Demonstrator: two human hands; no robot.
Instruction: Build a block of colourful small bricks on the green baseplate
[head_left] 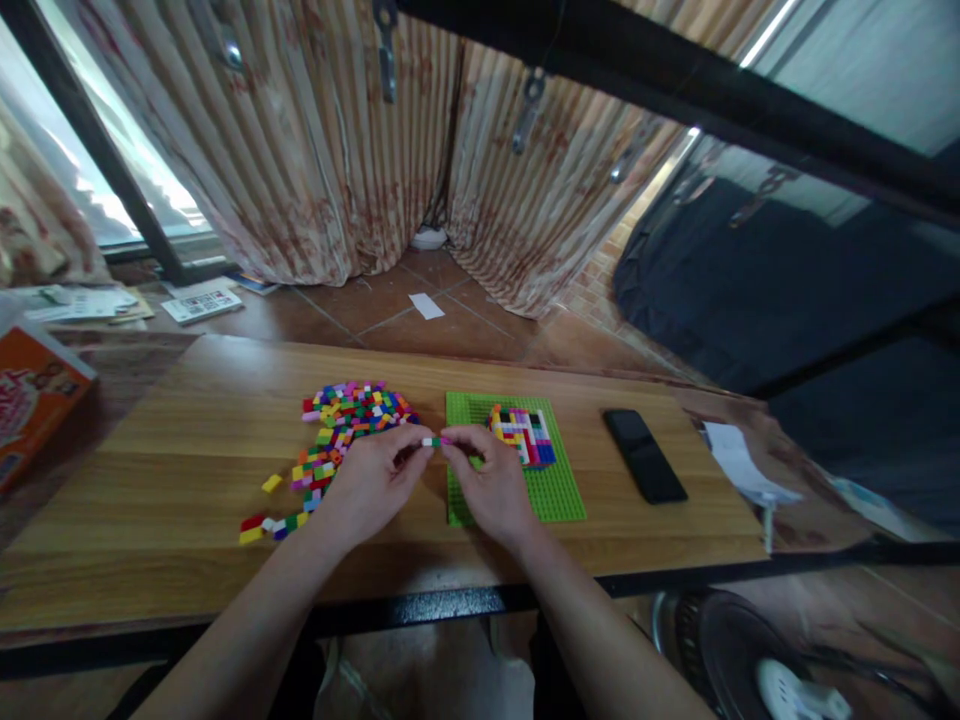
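Note:
My left hand [379, 475] and my right hand [491, 480] meet above the table, fingertips pinched around a short row of small toy bricks [431, 442]. White, green and pink show on that row; whether the bricks are joined cannot be made out. Behind my left hand spreads a heap of loose coloured bricks [360, 405]. A green baseplate [559, 495] lies partly under my right hand. On it stands a low block of multicoloured bricks [525, 435], just beyond my right fingers, which hide its near left side.
A black phone [645, 455] lies right of the baseplate on the wooden table [187, 430]. Several stray bricks [271, 483] sit left of the heap. An orange box [34, 390] stands at far left. Papers [742, 460] are at the right end; a dark metal bar [675, 80] crosses overhead.

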